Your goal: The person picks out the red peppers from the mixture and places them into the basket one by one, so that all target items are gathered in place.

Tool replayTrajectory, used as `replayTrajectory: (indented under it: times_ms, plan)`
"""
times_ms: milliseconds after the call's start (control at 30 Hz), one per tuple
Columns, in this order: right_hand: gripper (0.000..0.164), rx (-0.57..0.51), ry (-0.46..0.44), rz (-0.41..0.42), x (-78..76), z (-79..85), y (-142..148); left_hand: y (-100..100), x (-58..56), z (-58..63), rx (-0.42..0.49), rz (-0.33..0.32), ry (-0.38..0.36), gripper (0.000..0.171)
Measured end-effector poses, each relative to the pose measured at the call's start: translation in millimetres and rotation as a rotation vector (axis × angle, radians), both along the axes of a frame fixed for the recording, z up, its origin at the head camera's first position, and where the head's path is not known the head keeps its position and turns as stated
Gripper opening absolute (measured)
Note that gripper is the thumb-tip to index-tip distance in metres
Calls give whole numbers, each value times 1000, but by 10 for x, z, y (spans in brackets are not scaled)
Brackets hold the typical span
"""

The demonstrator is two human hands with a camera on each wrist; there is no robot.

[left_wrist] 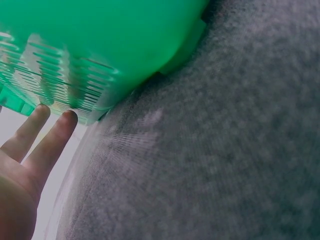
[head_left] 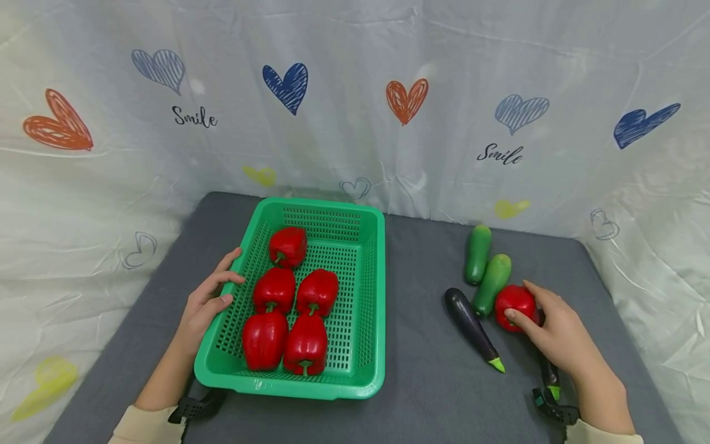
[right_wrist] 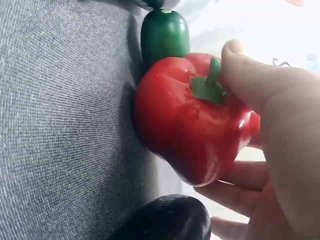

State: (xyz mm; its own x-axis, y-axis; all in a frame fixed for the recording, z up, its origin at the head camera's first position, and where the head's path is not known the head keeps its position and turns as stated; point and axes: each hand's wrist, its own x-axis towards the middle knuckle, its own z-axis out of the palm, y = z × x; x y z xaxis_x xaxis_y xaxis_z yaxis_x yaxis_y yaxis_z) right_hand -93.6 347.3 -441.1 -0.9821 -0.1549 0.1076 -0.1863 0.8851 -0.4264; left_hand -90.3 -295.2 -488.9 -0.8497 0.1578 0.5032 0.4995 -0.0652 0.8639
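Note:
My right hand (head_left: 560, 330) grips a red bell pepper (head_left: 514, 306) with the thumb on one side and fingers round the other. In the right wrist view, the pepper (right_wrist: 185, 115) shows its green stem near my thumb and sits at the grey cloth. My left hand (head_left: 205, 306) touches the left rim of a green plastic basket (head_left: 370, 382). Two nearly straight fingers (left_wrist: 52, 142) reach the basket's slotted outer wall in the left wrist view. Inside the basket lie several red bell peppers (head_left: 306, 345), grouped toward its left side.
Two cucumbers (head_left: 492, 283) lie just left of the gripped pepper. An eggplant (head_left: 468, 324) lies diagonally nearby; another eggplant (head_left: 549, 376) is partly hidden under my right hand. Behind the grey tabletop (head_left: 421, 364) hangs a white curtain (head_left: 344, 142) printed with hearts.

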Motion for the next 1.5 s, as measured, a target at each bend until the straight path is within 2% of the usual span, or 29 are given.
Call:
replayTrajectory:
  times_ms: [200,567,933,1300,1500]
  plan:
    - [87,15,-32,-35,17,-8,-9,3,-4,-6,4,-8,7,27]
    - [83,-10,-39,-58,48,-6,-38,27,3,28,5,-23,40,30]
    - [90,-13,-118,-83,50,13,-22,27,-4,22,0,-19,47,31]
    - [93,-13,-2,-50,50,24,-40,14,-9,-9,-8,1,17,28]
    - [88,-26,47,-45,44,49,-54,5,-8,-5,-7,3,17,29]
